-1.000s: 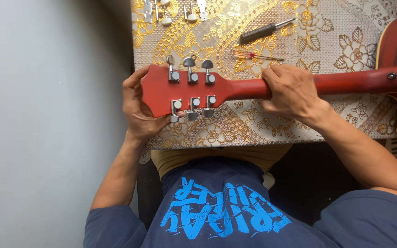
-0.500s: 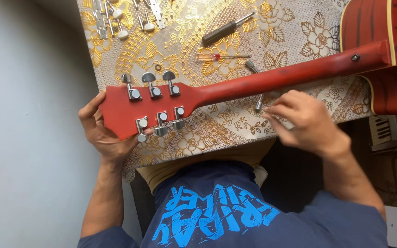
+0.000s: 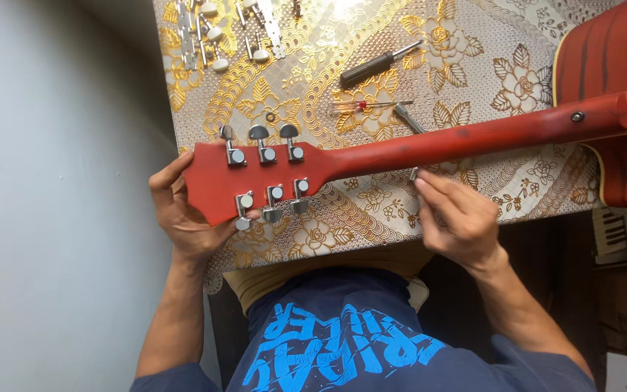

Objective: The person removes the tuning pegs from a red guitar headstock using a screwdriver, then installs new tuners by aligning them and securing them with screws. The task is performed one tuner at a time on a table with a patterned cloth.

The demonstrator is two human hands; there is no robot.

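Observation:
A red guitar lies face down across the table, its neck [image 3: 473, 141] running left to the headstock [image 3: 212, 178], which carries silver tuning machines [image 3: 266, 154] in two rows. My left hand [image 3: 183, 218] cups the end of the headstock from below, thumb on its edge. My right hand [image 3: 459, 221] is just under the neck, fingertips pinched on the near end of a thin grey metal tool [image 3: 404, 116] that passes beneath the neck.
On the gold floral tablecloth [image 3: 306, 72] lie a black-handled screwdriver [image 3: 371, 67], a small clear-handled screwdriver [image 3: 361, 106], a washer [image 3: 271, 117] and several loose tuner strips with cream knobs [image 3: 212, 36]. The guitar body [image 3: 611, 51] fills the right corner. Grey floor [image 3: 52, 181] lies left.
My right hand has let go of the neck, dropped below it and closed its fingertips on the metal tool. The left hand stays on the headstock.

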